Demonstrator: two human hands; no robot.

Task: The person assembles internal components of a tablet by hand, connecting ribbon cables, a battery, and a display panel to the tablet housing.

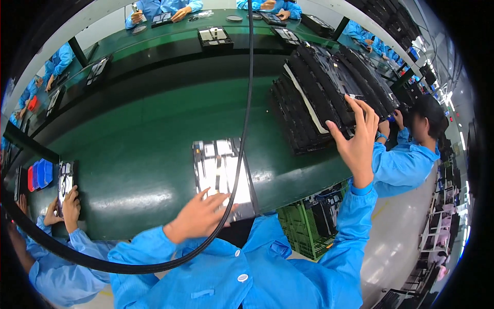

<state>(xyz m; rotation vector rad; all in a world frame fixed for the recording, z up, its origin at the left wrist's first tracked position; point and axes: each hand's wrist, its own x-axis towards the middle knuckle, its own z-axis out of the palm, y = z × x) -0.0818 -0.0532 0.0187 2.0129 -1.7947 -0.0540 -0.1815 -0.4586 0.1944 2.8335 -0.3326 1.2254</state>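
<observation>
On a big green table [134, 149], a pile of flat black parts [314, 90] is set at right and a silver panel [218, 172] is laid near the body. The right hand [358, 144] is held at the pile, the left hand [199, 216] over the panel, both with fingers spread.

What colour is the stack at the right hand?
The stack is mostly black, with one pale edge; head view.

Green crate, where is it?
In the head view, the green crate is low, right of centre, by the near edge of the table, just left of the person's right sleeve.
</observation>
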